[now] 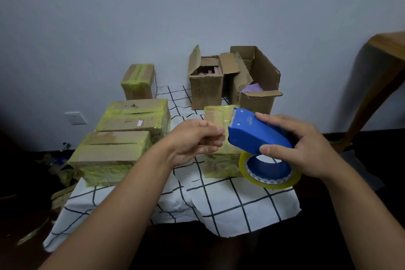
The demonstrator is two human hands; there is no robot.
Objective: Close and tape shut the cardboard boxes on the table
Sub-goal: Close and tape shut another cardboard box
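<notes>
the right hand [306, 149] grips a blue tape dispenser [256, 133] above the checked cloth [219, 199]; the left hand [195, 140] pinches the tape end at its mouth. both block a small taped box [217, 160]. two open boxes [207, 85] stand behind, three taped boxes [114, 155] lie left.

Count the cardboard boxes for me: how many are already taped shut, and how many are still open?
Taped shut: 4
Open: 2
Total: 6 boxes
</notes>
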